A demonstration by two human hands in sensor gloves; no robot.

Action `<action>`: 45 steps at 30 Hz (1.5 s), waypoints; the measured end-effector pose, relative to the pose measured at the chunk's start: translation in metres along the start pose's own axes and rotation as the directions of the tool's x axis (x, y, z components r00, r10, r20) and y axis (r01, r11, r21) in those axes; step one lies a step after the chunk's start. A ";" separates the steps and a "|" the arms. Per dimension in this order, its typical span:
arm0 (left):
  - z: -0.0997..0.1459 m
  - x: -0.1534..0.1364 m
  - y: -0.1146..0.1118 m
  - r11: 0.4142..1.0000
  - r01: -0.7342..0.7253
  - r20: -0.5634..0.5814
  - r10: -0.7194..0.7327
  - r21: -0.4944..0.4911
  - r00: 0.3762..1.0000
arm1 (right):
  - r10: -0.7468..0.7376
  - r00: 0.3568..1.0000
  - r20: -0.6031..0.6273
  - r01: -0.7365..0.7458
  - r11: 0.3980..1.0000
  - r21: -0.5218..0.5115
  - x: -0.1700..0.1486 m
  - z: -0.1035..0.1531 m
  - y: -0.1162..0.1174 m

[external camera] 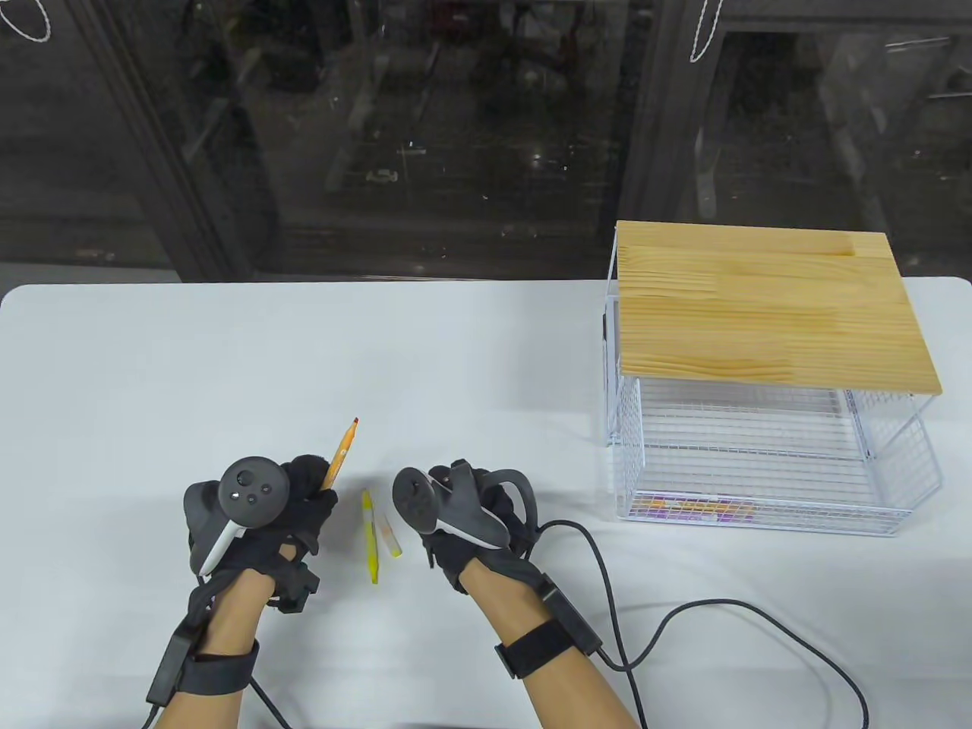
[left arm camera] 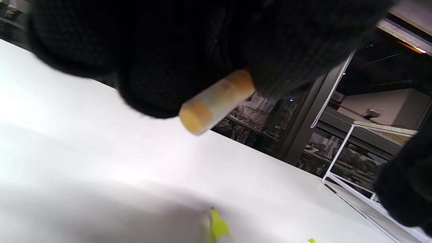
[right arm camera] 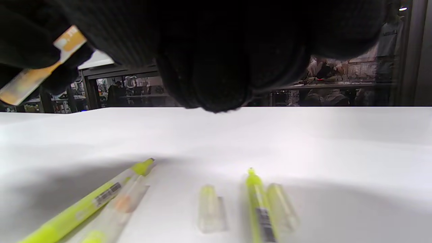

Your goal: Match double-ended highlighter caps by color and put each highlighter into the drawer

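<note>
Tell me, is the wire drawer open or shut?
Open. The wire drawer is pulled out from under the wooden top, with highlighters lying at its front.

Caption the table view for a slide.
Left hand holds an orange highlighter; a yellow highlighter lies between both hands, wire drawer open at right.

Bare table (external camera: 493, 364) leads to the wire drawer (external camera: 759, 486) — wooden top (external camera: 767, 304) overhangs its back.

Black knit gloves on hands (external camera: 262, 524) (external camera: 463, 516), grey-white trackers, black wrist straps, black cables.
</note>
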State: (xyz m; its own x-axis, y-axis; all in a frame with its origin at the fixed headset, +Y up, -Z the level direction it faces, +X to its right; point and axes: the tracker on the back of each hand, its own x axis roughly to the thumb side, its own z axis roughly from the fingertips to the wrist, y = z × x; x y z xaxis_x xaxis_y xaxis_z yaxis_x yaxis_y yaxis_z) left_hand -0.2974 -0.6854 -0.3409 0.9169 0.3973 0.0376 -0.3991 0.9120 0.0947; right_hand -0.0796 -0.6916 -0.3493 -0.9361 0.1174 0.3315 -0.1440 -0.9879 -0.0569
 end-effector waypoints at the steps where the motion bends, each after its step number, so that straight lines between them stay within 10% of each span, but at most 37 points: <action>1: 0.000 -0.001 0.000 1.000 -0.002 -0.010 0.002 -0.004 1.000 | 0.010 1.000 0.005 -0.010 1.000 0.009 0.004 -0.003 0.001; 45: -0.004 -0.018 0.002 0.996 -0.044 -0.133 0.034 -0.076 0.991 | 0.269 0.955 -0.125 -0.232 0.940 0.250 0.052 -0.051 0.046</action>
State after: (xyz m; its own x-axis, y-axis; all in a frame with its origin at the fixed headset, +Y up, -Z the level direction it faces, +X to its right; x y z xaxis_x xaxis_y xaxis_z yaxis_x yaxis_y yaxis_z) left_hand -0.3147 -0.6905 -0.3453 0.8944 0.4378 -0.0921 -0.4381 0.8988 0.0173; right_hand -0.1509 -0.7256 -0.3830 -0.9728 -0.1414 0.1835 0.1625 -0.9811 0.1053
